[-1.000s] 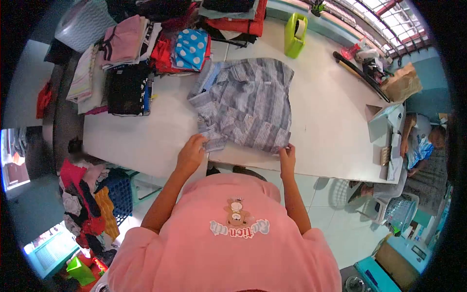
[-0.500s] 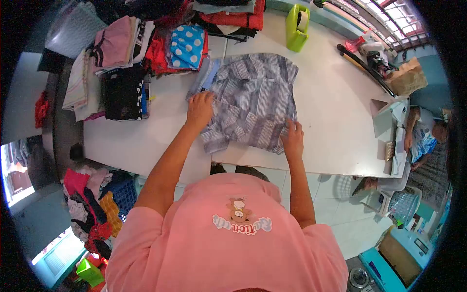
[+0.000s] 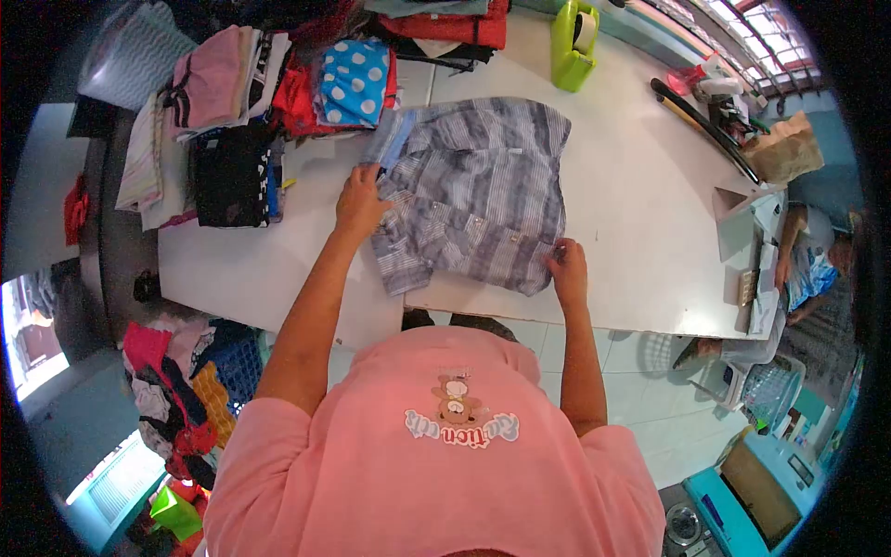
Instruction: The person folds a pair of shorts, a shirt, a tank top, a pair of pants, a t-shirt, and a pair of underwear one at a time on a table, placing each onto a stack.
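A grey and white striped button-up shirt (image 3: pixel 492 181) lies spread on the white table (image 3: pixel 640 223), its collar to the left and its hem to the right. A light blue band shows inside the collar. At the collar end, my left hand (image 3: pixel 361 200) has its fingers closed on the fabric's edge. My right hand (image 3: pixel 569 269) pinches the lower right corner of the shirt by the hem. One short sleeve folds down near the table's front edge.
Folded clothes (image 3: pixel 232 176) stand in stacks at the left, with a blue polka-dot cloth (image 3: pixel 353 82) on one. Behind the shirt is a green tape dispenser (image 3: pixel 574 48). A long black object (image 3: pixel 705 130) lies at the back right. Another person (image 3: pixel 807 260) sits at far right.
My left hand has moved slightly left along the collar. My right hand has shifted a little right and down at the hem, and the shirt lies a bit flatter and wider.
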### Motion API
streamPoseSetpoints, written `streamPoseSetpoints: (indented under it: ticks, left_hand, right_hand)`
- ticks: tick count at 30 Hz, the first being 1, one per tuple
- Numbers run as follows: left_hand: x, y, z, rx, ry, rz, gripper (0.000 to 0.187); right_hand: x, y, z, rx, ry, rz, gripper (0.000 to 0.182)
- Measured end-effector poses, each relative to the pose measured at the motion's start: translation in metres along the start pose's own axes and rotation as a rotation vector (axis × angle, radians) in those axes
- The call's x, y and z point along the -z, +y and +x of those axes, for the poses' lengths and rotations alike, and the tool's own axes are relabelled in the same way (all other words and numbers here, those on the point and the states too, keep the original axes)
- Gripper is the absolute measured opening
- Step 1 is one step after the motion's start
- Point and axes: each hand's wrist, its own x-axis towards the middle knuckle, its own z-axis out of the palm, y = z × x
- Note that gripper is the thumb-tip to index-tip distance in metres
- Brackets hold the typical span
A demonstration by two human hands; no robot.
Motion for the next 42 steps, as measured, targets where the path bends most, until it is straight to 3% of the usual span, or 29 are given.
streamPoseSetpoints:
  ticks: [2, 3, 5, 6, 8, 9, 12, 13, 14, 16, 19, 23, 25, 27, 29, 31, 32, 34, 37, 40, 42]
  left_hand:
    - [0.004, -0.009, 0.0, 0.103, -0.131, -0.282, 0.055]
    - [0.007, -0.014, 0.0, 0.11, -0.13, -0.281, 0.055]
    - [0.025, -0.017, -0.001, 0.112, -0.442, -0.268, 0.04]
    - [0.03, -0.019, -0.003, 0.115, -0.442, -0.269, 0.04]
    - [0.036, -0.027, -0.012, 0.029, -0.324, -0.717, 0.027]
    - [0.038, -0.033, -0.012, 0.078, -0.359, -0.839, 0.023]
    - [0.051, -0.03, -0.01, 0.184, -0.259, -0.79, 0.022]
    - [0.042, -0.029, -0.009, 0.1, -0.152, -0.792, 0.022]
    - [0.037, -0.025, -0.007, 0.102, -0.153, -0.791, 0.022]
    - [0.024, -0.014, -0.004, 0.06, 0.038, -0.523, 0.023]
    - [0.0, -0.01, -0.011, 0.025, 0.18, -0.365, 0.026]
    - [-0.005, -0.004, -0.016, 0.008, 0.195, -0.333, 0.028]
    - [0.004, 0.002, -0.022, 0.0, 0.334, -0.059, 0.029]
    - [0.017, 0.012, -0.029, -0.055, 0.368, -0.073, 0.031]
    - [0.021, 0.021, -0.04, -0.111, 0.405, -0.089, 0.033]
    - [0.023, 0.026, -0.056, -0.118, -0.377, -0.435, 0.04]
    - [0.022, 0.029, -0.067, -0.12, -0.377, -0.435, 0.04]
    - [0.018, 0.033, -0.086, -0.691, -0.343, -0.075, 0.044]
    - [0.01, 0.034, -0.097, -0.772, -0.279, 0.186, 0.05]
    - [-0.005, 0.028, -0.092, -0.69, -0.293, 0.094, 0.054]
    - [0.001, 0.033, -0.091, -0.688, -0.296, 0.084, 0.054]
  right_hand:
    - [-0.001, 0.006, -0.003, -0.055, -0.132, -0.031, 0.024]
    - [0.0, 0.009, -0.003, -0.051, -0.138, -0.03, 0.024]
    - [0.014, 0.001, -0.002, -0.149, -0.19, 0.021, 0.019]
    - [0.019, 0.0, 0.001, -0.149, -0.193, 0.02, 0.019]
    - [0.034, -0.009, 0.006, -0.143, -0.154, 0.353, 0.015]
    - [0.045, -0.019, 0.013, -0.266, -0.216, 0.461, 0.015]
    - [0.05, -0.038, 0.038, -0.252, -0.132, 0.676, 0.015]
    - [0.042, -0.041, 0.046, -0.254, -0.133, 0.676, 0.015]
    - [0.032, -0.043, 0.054, -0.195, -0.042, 0.546, 0.013]
    - [0.007, -0.041, 0.064, -0.061, 0.103, 0.291, 0.012]
    - [-0.03, -0.019, 0.065, -0.125, 0.131, 0.242, 0.013]
    - [-0.035, -0.015, 0.057, -0.18, 0.155, 0.145, 0.016]
    - [-0.03, -0.018, 0.051, -0.23, 0.123, 0.17, 0.018]
    - [-0.025, -0.02, 0.044, -0.035, 0.203, -0.098, 0.029]
    - [-0.019, -0.028, 0.036, 0.065, 0.165, -0.161, 0.033]
    - [-0.022, -0.036, 0.032, 0.165, 0.128, -0.217, 0.037]
    - [-0.024, -0.04, 0.03, 0.279, 0.022, -0.189, 0.039]
    - [-0.026, -0.043, 0.027, 0.392, -0.084, -0.161, 0.04]
    - [-0.027, -0.048, 0.024, 0.414, -0.097, -0.209, 0.04]
    - [-0.019, -0.045, 0.015, 0.349, -0.075, -0.15, 0.039]
    - [-0.017, -0.029, 0.004, -0.006, 0.019, -0.116, 0.037]
